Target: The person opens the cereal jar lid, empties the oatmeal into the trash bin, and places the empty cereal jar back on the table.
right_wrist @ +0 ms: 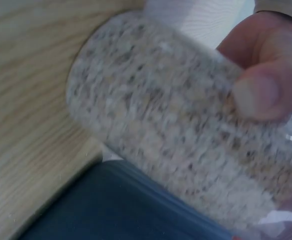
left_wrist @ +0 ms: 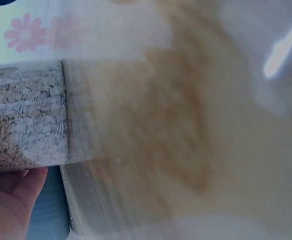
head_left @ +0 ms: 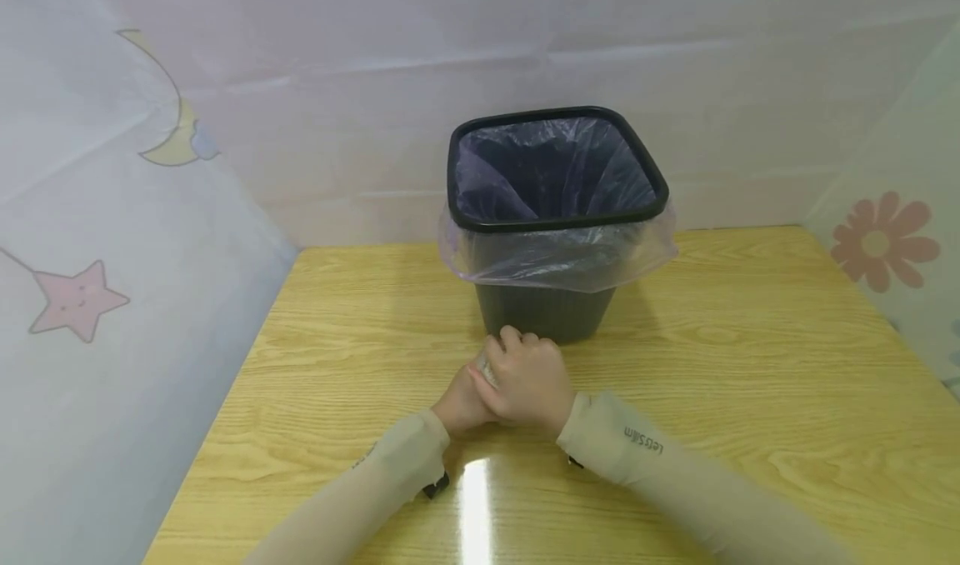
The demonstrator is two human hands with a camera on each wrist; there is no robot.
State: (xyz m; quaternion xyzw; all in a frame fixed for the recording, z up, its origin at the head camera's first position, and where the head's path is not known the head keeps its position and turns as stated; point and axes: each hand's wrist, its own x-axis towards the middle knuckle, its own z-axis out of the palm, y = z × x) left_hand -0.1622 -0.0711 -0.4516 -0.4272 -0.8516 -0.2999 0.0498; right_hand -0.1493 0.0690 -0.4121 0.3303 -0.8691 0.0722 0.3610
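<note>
You have a clear cylindrical container filled with pale oat-like flakes (right_wrist: 185,145) clasped between both hands, low over the table and just in front of the bin. In the head view only a sliver of it shows between your fingers; the right wrist view shows it lying tilted, its rounded end toward the wood, with a thumb pressed across its side. In the left wrist view the flake-filled wall fills the upper left, with your fingertips just under it.

Your right hand (head_left: 528,382) lies on top, fingers curled over the container and gripping it. Your left hand (head_left: 461,402) is tucked beneath and partly covered by the right one; its fingers cup the container from below. Both forearms wear beige stretch sleeves (head_left: 622,448), the right one with small dark lettering.

Just beyond your knuckles stands a black square plastic waste bin (head_left: 551,307), lined with a thin translucent bag (head_left: 555,257) folded out over its rim. Everything sits on a light wooden table (head_left: 750,365). Around the table hang white sheets printed with a pink star (head_left: 75,298), a yellow moon (head_left: 176,132) and a pink flower (head_left: 881,240).
</note>
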